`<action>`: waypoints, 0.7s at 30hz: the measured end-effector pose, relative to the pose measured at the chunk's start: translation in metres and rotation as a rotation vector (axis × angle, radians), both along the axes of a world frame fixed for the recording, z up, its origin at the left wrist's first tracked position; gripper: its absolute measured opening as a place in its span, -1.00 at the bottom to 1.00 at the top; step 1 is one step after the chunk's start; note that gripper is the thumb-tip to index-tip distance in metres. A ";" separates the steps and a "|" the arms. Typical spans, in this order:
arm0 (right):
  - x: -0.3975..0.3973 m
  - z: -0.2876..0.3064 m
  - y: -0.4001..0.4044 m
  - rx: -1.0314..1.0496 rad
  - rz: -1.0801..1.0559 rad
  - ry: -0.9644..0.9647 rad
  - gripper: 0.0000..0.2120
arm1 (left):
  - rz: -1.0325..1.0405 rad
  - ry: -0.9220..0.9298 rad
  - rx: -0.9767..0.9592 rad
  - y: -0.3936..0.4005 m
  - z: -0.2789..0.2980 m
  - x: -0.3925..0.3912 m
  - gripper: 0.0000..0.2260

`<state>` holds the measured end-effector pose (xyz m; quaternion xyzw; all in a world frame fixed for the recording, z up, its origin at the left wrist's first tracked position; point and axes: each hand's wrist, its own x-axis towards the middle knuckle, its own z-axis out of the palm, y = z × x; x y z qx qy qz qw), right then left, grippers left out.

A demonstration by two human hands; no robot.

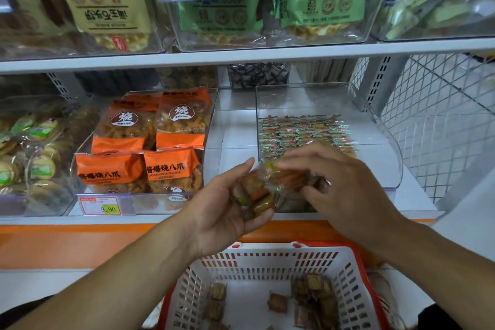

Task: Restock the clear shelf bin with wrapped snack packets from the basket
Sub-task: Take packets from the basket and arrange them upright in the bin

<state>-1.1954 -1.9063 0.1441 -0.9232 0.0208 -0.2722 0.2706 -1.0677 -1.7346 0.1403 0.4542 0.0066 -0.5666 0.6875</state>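
The left hand (227, 203) is cupping a loose pile of snack packets (257, 195) while the right hand (329, 182) is pinching one just before the clear bin's (385, 142) front edge, so slippery wrappers are risking spilling past the basket (345, 270).

One head-worn camera looks forward and down, close in front of the shelving. Both hands sit mid-frame: left hand (227, 203), right hand (340, 182). Beyond the fingertips stands the clear shelf bin (385, 142); below the fingers, at the frame's bottom edge, the basket (267, 262). Upper shelves bow at the wide-angle edges.
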 end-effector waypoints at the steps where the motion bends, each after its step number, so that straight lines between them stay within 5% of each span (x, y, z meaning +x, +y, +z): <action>1: -0.001 -0.001 0.000 -0.075 0.004 0.000 -0.56 | -0.005 0.000 -0.014 0.000 0.000 0.000 -0.57; 4: 0.000 0.000 0.000 -0.149 0.041 0.049 -0.62 | 0.004 -0.029 -0.047 0.000 0.000 0.003 -0.66; 8: 0.002 0.002 -0.005 0.044 0.151 0.214 -0.53 | 0.065 -0.083 -0.083 0.000 -0.006 0.005 -0.85; 13: 0.004 0.005 -0.004 0.602 0.139 0.201 -0.69 | 0.120 -0.203 -0.074 -0.001 -0.011 0.006 -0.78; 16: 0.006 0.007 -0.005 0.842 0.099 0.181 -0.73 | 0.129 -0.231 -0.069 -0.001 -0.012 0.005 -0.62; 21: 0.007 0.005 -0.007 1.153 0.089 0.304 -0.74 | 0.117 -0.231 -0.052 -0.001 -0.013 0.003 -0.65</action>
